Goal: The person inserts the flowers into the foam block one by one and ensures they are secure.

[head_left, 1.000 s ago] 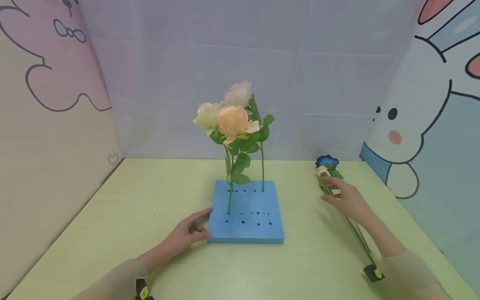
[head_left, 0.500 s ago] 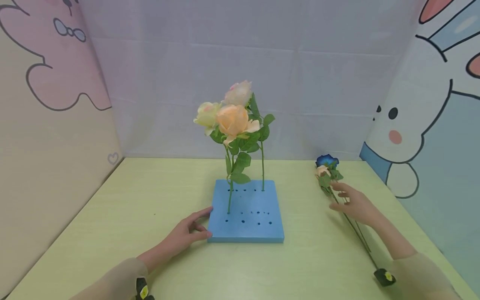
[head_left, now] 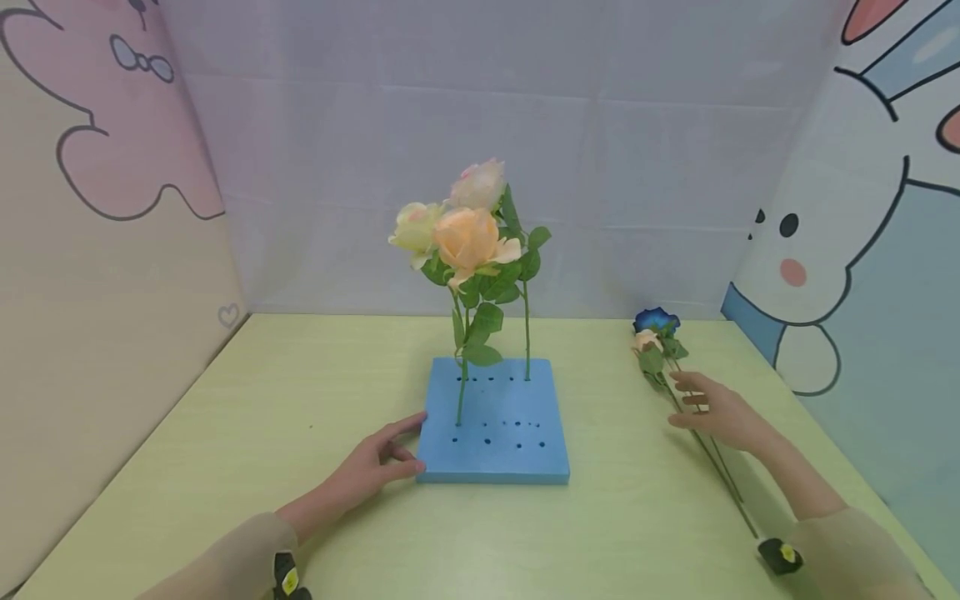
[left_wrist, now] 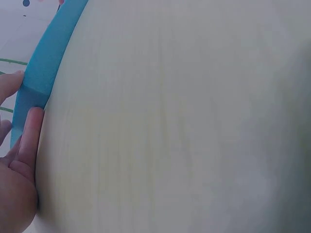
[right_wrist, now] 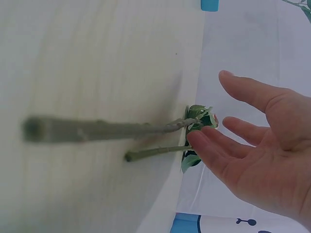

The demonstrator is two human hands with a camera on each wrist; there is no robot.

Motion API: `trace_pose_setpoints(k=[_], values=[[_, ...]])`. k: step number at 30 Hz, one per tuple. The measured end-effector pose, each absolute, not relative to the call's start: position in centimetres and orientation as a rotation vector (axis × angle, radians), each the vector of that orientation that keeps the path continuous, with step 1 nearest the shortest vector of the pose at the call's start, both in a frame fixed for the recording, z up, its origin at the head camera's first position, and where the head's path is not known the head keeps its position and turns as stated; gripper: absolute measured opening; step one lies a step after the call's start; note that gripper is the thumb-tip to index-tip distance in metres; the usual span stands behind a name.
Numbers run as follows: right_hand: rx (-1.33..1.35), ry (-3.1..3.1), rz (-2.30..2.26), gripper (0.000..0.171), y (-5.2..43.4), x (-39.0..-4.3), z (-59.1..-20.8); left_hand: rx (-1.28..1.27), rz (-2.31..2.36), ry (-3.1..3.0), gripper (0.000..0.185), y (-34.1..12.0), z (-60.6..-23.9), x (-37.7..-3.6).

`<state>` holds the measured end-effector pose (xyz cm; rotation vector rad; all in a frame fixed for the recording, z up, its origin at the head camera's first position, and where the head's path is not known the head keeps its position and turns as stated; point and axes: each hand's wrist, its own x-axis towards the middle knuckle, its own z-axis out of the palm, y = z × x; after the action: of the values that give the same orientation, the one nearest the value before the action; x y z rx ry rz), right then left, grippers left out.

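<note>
The surface point(head_left: 300, 400) is pale green and flat, enclosed by cartoon-printed panels point(head_left: 862, 250) on both sides. At its centre lies a blue foam block point(head_left: 517, 454), flat, its top pierced with rows of small holes. Three flowers point(head_left: 465, 229) stand upright in the block on thin green stalks, heads clustered together.

Two loose flowers point(head_left: 654, 333), one blue and one peach, lie on the surface well right of the block. Their long axis runs diagonally: heads toward the far wall, stalk ends toward the person's right sleeve.

Left hand point(head_left: 371, 467): fingers straight, resting against the block's near-left corner, gripping nothing. Right hand point(head_left: 720, 412): fingers spread and relaxed, over the stalks just below the heads; the wrist view shows the palm open and clear of them, holding nothing.

Assessment: the loose flowers appear artificial, light, with thin, fairly stiff stalks that would likely bend under side load; the heads look soft and crushable. Best hold judged to be mid-stalk, below the leaves.
</note>
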<state>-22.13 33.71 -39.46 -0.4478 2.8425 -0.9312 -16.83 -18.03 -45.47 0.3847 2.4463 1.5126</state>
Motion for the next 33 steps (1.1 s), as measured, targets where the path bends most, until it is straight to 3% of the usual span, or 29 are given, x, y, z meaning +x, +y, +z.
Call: trace_pose_setpoints(k=[33], values=[[-0.334,2.597,-1.01,0.069,34.4,-22.1,-40.4,0.366,1.511,2.452,0.073,-18.0,-45.5,-16.9]])
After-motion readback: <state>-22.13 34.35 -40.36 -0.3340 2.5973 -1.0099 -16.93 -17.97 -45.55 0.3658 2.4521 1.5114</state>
